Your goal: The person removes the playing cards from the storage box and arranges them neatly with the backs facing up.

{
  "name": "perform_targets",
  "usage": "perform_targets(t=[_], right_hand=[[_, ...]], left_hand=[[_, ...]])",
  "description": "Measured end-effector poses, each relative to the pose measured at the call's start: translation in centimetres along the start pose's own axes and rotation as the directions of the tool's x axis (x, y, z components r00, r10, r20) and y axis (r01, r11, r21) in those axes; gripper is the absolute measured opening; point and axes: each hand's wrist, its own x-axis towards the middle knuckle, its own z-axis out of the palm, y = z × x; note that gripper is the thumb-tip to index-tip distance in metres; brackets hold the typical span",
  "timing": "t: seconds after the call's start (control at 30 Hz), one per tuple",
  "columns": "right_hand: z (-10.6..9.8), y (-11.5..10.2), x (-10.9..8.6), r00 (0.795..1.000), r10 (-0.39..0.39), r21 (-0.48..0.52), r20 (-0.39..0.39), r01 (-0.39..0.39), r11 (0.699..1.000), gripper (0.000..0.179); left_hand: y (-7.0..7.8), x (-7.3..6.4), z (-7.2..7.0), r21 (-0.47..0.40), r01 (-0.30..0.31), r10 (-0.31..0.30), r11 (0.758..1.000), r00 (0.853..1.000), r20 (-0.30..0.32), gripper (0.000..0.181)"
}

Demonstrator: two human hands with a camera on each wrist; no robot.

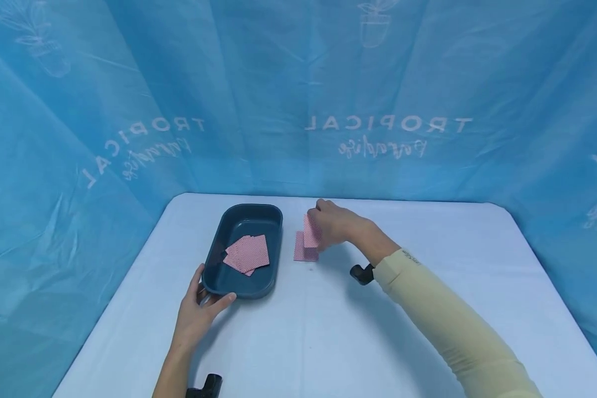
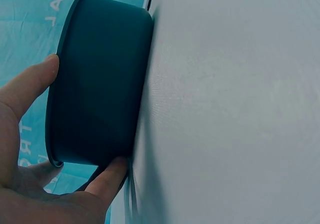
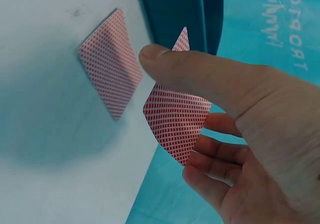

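Rising behind and around the work, a blue curtain (image 1: 258, 77) with mirrored "TROPICAL" lettering backs a white-covered table (image 1: 477, 249). A pale yellow sleeve (image 1: 443, 315) reaches in from the lower right, over the table.

Left of the table's middle sits a dark blue tray (image 1: 246, 287), its long axis running away from the person, the far end leaning slightly right. The left hand (image 1: 199, 309) holds its near left corner, thumb on the near rim, the other fingers spread and bent about the corner; in the left wrist view one fingertip meets the tray low, by the tabletop. The right hand (image 1: 334, 224) is raised to the right of the tray, thumb and fingers closed in a pinch on a single card, with no wide gap between them.

Inside the tray, toward its near half, patterned cards (image 1: 249, 254) overlap in a loose fan. A small card pile (image 1: 303, 254) lies on the table just beside the tray's right wall, apart from it. Smallest of all, the held card (image 3: 177, 121) bows between thumb and fingers, clear of the pile. The key relation, as a judgement, is sideways: the tray lies to the left of these pinching fingers, near, and the card's long edges run roughly along the tray's length.
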Motion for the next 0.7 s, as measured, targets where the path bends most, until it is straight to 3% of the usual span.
perform_targets(t=[0.7], right_hand=[[2.9, 2.6, -0.1, 0.986, 0.101, 0.024, 0.132, -0.105, 0.994, 0.068]], left_hand=[[0.0, -0.2, -0.3, -0.026, -0.025, 0.026, 0.999, 0.999, 0.029, 0.103]])
